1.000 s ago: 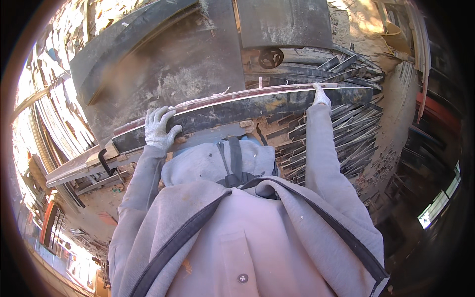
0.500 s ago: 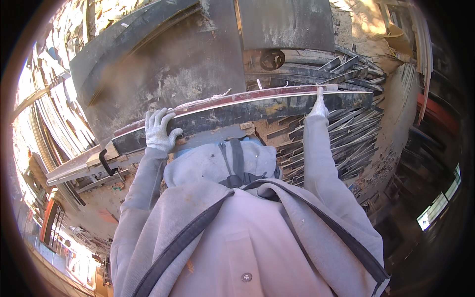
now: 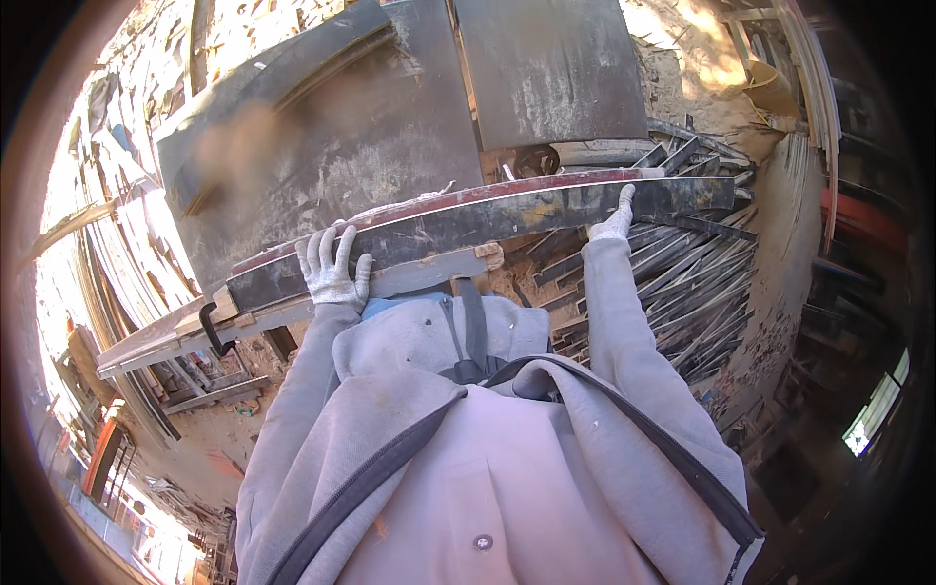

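A long dark board strip (image 3: 448, 229) runs crosswise in front of me, with a thin reddish strip (image 3: 429, 202) along its far edge. My left hand (image 3: 334, 268), in a pale dusty glove, lies on the left part of the dark strip with its fingers spread. Toward the right end, my gloved right hand (image 3: 612, 222) grips the near edge. One digit stretches over the strip's upper face; the other fingers are mostly hidden beneath it.
Large dark panels (image 3: 556, 78) lie beyond the strip. A black clamp-like hook (image 3: 212, 330) is at the left beside a grey bench beam (image 3: 156, 341). Several narrow offcuts (image 3: 673, 283) are heaped at the right. Wood scraps (image 3: 117, 185) cover the far left ground.
My view has shifted, showing more of the bench beam below the strip. The right hand's extended digit has drawn back slightly from the far edge. My left hand stays spread on the strip.
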A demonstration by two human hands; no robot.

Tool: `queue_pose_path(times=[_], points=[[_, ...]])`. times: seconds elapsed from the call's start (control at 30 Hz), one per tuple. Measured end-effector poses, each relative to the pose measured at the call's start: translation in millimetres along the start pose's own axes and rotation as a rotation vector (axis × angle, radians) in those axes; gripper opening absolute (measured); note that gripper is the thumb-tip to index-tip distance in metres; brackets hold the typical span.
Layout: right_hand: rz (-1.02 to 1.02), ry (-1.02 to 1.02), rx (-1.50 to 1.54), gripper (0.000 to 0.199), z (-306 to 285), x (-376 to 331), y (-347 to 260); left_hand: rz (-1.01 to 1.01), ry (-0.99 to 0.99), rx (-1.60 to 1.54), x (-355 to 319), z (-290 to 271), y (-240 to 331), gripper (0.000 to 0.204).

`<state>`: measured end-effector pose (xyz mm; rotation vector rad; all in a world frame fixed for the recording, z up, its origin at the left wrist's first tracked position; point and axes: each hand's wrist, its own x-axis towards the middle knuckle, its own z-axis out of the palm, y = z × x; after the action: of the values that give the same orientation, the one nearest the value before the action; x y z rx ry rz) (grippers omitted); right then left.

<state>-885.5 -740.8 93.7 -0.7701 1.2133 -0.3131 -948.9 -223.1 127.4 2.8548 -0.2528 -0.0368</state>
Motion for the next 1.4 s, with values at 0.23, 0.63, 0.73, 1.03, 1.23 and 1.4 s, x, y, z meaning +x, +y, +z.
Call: queue_pose_path(times=[0.23,0.63,0.73,1.03,1.23,1.4], points=[[0.043,-0.137,-0.066,0.082,-7,10,-10,0.041,0.082,-0.045,8,-12,5,0.054],[-1.295,-0.655,-2.573,0.132,17,-70,-66,0.017,0.184,-0.017,-2,-1,7,0.047],[-1.543,-0.734,-2.494,0.119,10,-15,-57,0.042,0.221,0.004,-2,3,7,0.045],[-1.446,-0.82,-2.454,0.1,22,-30,-58,0.021,0.275,0.033,-11,3,12,0.042],[-1.573,-0.775,-2.49,0.092,16,-20,-57,0.022,0.287,0.001,-9,0,16,0.039],[-1.671,-0.784,-2.43,0.089,14,-16,-57,0.028,0.292,0.009,-9,2,12,0.038]])
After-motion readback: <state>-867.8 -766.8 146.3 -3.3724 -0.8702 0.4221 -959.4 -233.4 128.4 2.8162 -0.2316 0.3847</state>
